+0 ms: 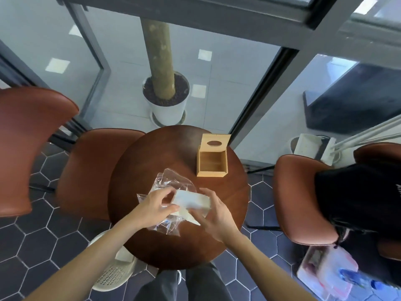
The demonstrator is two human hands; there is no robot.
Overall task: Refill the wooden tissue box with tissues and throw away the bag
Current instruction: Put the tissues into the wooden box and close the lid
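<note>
A wooden tissue box point(211, 164) stands at the far right of the round brown table point(152, 157), its slotted lid point(214, 143) tipped up and its inside bare. Nearer me lies a crumpled clear plastic bag point(171, 181). A white stack of tissues point(193, 199) sits over the bag, held between both hands. My left hand point(155, 206) grips the stack's left end. My right hand point(213, 213) holds its right side and near edge.
Brown leather chairs stand at the left point(32, 137), behind the table point(91, 170) and at the right point(303, 203). A white mesh bin point(112, 276) sits on the floor at my left. A potted tree point(166, 98) stands beyond the glass.
</note>
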